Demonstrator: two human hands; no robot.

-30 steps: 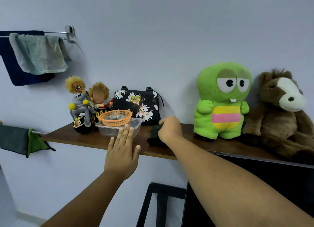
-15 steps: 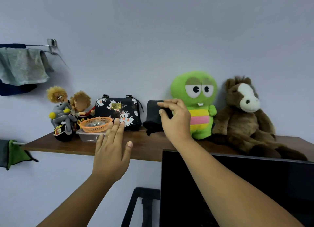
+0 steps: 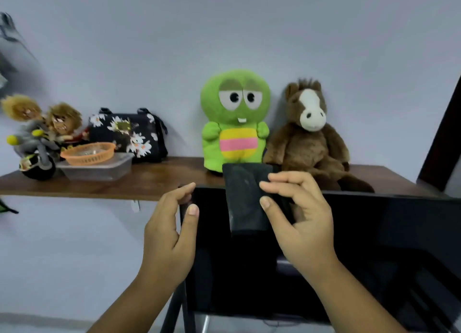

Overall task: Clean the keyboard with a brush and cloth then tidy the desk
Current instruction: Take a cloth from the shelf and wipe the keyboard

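Note:
My right hand (image 3: 296, 218) pinches a folded black cloth (image 3: 243, 198) between thumb and fingers and holds it upright in front of the black monitor (image 3: 374, 245). My left hand (image 3: 172, 232) hovers just left of the cloth with its fingers loosely bent and holds nothing; its fingertips are near the monitor's top left corner. No keyboard or brush is in view.
A wooden wall shelf (image 3: 154, 180) carries a green plush (image 3: 235, 120), a brown horse plush (image 3: 309, 135), a floral black bag (image 3: 127, 135), an orange basket (image 3: 88, 153) on a clear plastic box (image 3: 99, 168) and two dolls on a toy motorbike (image 3: 37, 135).
My right hand lifted the black cloth off the shelf and brought it down towards me, in front of the monitor. My left hand moved right beside it. My view turned right and down.

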